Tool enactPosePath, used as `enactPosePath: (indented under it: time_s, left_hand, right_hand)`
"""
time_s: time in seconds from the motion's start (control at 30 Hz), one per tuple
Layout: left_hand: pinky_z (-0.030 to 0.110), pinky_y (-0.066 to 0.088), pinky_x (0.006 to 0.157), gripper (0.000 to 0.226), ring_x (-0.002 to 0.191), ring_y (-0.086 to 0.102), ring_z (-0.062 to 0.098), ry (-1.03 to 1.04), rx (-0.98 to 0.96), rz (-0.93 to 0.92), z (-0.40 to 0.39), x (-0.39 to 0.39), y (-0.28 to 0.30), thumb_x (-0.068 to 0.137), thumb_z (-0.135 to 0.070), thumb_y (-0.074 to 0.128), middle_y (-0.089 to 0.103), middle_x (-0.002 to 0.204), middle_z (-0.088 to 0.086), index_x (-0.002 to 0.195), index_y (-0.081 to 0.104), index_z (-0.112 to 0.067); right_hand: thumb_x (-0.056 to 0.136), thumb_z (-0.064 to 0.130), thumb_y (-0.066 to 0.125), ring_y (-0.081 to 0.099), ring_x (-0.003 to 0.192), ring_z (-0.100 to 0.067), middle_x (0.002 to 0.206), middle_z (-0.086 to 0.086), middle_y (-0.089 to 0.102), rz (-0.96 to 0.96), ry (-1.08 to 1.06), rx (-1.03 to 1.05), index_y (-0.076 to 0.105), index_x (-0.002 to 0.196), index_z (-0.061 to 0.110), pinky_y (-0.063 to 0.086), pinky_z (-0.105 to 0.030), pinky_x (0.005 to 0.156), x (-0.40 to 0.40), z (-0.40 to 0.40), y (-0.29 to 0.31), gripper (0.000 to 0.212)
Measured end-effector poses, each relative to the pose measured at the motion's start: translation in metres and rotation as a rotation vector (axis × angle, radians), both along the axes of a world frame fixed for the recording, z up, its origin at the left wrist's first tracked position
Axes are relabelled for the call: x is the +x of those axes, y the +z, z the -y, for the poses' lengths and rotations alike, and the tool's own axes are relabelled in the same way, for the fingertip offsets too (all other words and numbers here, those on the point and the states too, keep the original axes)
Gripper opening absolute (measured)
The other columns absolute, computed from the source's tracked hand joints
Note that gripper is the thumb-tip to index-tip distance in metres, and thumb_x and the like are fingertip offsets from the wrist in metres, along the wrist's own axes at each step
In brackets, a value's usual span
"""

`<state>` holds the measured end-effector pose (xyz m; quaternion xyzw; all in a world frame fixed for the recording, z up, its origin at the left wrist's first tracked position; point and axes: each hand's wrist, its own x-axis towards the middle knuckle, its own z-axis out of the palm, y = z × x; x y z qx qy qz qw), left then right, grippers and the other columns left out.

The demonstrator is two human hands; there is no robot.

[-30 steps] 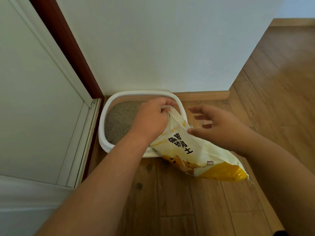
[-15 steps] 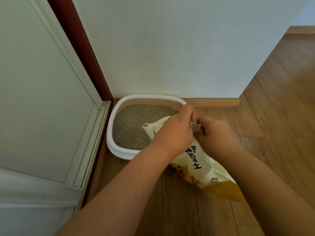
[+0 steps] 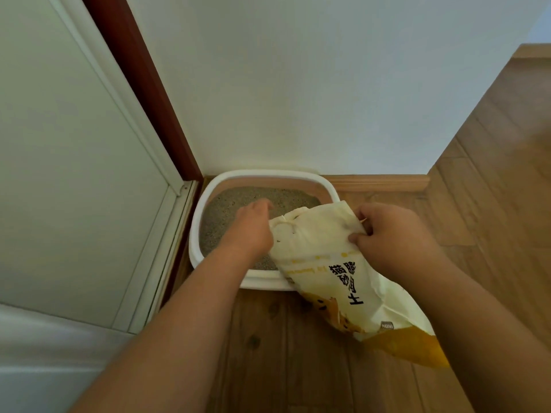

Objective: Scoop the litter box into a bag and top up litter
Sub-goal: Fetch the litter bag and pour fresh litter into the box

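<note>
A white litter box (image 3: 269,174) holding grey litter (image 3: 229,204) sits on the wood floor in the corner. Across its front right rim leans a cream and yellow litter bag (image 3: 334,263) with black characters, its top end over the box. My left hand (image 3: 253,226) grips the left side of the bag's top, above the litter. My right hand (image 3: 390,234) pinches the right side of the top. The two hands hold the top spread wide. The bag's yellow bottom rests on the floor at lower right.
A white wall (image 3: 298,84) rises right behind the box. A white door panel (image 3: 74,174) with a dark red frame (image 3: 143,84) stands close on the left. Wood floor (image 3: 492,174) stretches to the right and toward me.
My hands were together at the bag's top half a second ago; now they have moved apart, spreading the top wide over the box. The view has shifted slightly.
</note>
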<state>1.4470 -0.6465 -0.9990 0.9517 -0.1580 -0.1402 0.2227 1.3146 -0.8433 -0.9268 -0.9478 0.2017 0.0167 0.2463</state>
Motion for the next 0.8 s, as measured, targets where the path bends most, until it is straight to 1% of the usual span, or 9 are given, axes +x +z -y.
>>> enactPosePath:
  time_s: [0.1, 0.2, 0.3, 0.37, 0.47, 0.53, 0.6, 0.73, 0.8]
  left_hand:
    - [0.040, 0.053, 0.097, 0.046, 0.117, 0.057, 0.021, 0.012, 0.080, -0.058, -0.010, 0.010, -0.014, 0.095, -0.007, 0.061, 0.058, 0.137, 0.001, 0.137, 0.055, -0.024]
    - [0.038, 0.052, 0.095, 0.037, 0.115, 0.060, 0.020, 0.001, 0.049, -0.073, -0.011, 0.012, -0.022, 0.099, -0.016, 0.060, 0.061, 0.134, 0.000, 0.135, 0.059, -0.025]
    - [0.035, 0.051, 0.090, 0.025, 0.109, 0.059, 0.017, 0.012, 0.023, -0.013, -0.006, 0.013, -0.022, 0.099, -0.024, 0.062, 0.062, 0.125, -0.002, 0.124, 0.064, -0.024]
    - [0.039, 0.051, 0.095, 0.027, 0.109, 0.057, 0.018, -0.021, 0.067, 0.002, -0.005, 0.014, -0.025, 0.098, -0.028, 0.064, 0.059, 0.125, -0.001, 0.124, 0.066, -0.022]
    - [0.040, 0.047, 0.104, 0.031, 0.118, 0.051, 0.020, -0.067, 0.126, 0.049, -0.006, 0.014, -0.030, 0.098, -0.031, 0.064, 0.056, 0.128, 0.000, 0.125, 0.068, -0.018]
    - [0.040, 0.044, 0.104, 0.029, 0.123, 0.046, 0.021, -0.072, 0.114, 0.111, -0.005, 0.013, -0.029, 0.100, -0.032, 0.062, 0.057, 0.129, -0.002, 0.124, 0.069, -0.018]
    - [0.041, 0.042, 0.104, 0.027, 0.123, 0.044, 0.022, -0.095, 0.084, 0.170, -0.002, 0.013, -0.026, 0.100, -0.033, 0.061, 0.059, 0.123, -0.003, 0.119, 0.072, -0.018]
    - [0.038, 0.045, 0.092, 0.017, 0.107, 0.052, 0.022, -0.100, 0.024, 0.184, 0.009, 0.009, -0.023, 0.100, -0.028, 0.061, 0.057, 0.101, -0.006, 0.102, 0.074, -0.016]
    - [0.037, 0.047, 0.086, 0.017, 0.099, 0.055, 0.021, -0.092, -0.010, 0.158, 0.015, 0.006, -0.022, 0.101, -0.028, 0.060, 0.055, 0.099, -0.004, 0.096, 0.071, -0.015]
  right_hand:
    - [0.091, 0.020, 0.069, 0.059, 0.080, -0.009, 0.086, 0.014, 0.064, 0.004, -0.014, 0.014, 0.067, 0.099, 0.033, 0.038, -0.020, 0.055, -0.001, 0.008, 0.003, 0.016]
    - [0.089, 0.020, 0.069, 0.058, 0.080, -0.009, 0.084, 0.015, 0.063, 0.013, -0.024, 0.016, 0.063, 0.092, 0.037, 0.038, -0.021, 0.056, -0.003, 0.015, 0.005, 0.018]
    - [0.088, 0.018, 0.069, 0.061, 0.081, -0.010, 0.085, 0.013, 0.066, 0.022, -0.051, 0.010, 0.067, 0.092, 0.034, 0.041, -0.023, 0.057, -0.005, 0.023, 0.006, 0.016]
    - [0.087, 0.015, 0.069, 0.062, 0.080, -0.009, 0.086, 0.012, 0.068, 0.027, -0.074, 0.023, 0.070, 0.094, 0.033, 0.045, -0.023, 0.059, -0.006, 0.028, 0.009, 0.019]
    - [0.087, 0.010, 0.066, 0.062, 0.074, -0.005, 0.080, 0.013, 0.068, 0.041, -0.127, 0.052, 0.072, 0.091, 0.032, 0.048, -0.023, 0.058, -0.008, 0.039, 0.014, 0.023]
    - [0.087, 0.009, 0.065, 0.060, 0.072, -0.004, 0.079, 0.014, 0.067, 0.042, -0.169, 0.053, 0.070, 0.087, 0.034, 0.046, -0.023, 0.056, -0.009, 0.047, 0.016, 0.025]
    - [0.087, 0.008, 0.064, 0.059, 0.074, -0.003, 0.080, 0.014, 0.067, 0.061, -0.208, 0.046, 0.068, 0.086, 0.035, 0.047, -0.024, 0.058, -0.010, 0.052, 0.016, 0.028]
    - [0.084, 0.005, 0.059, 0.058, 0.075, -0.007, 0.080, 0.013, 0.065, 0.093, -0.239, 0.019, 0.064, 0.086, 0.035, 0.049, -0.029, 0.060, -0.009, 0.054, 0.013, 0.030]
    - [0.083, 0.004, 0.058, 0.058, 0.075, -0.010, 0.081, 0.011, 0.065, 0.087, -0.249, 0.011, 0.064, 0.088, 0.033, 0.049, -0.029, 0.061, -0.008, 0.055, 0.010, 0.030]
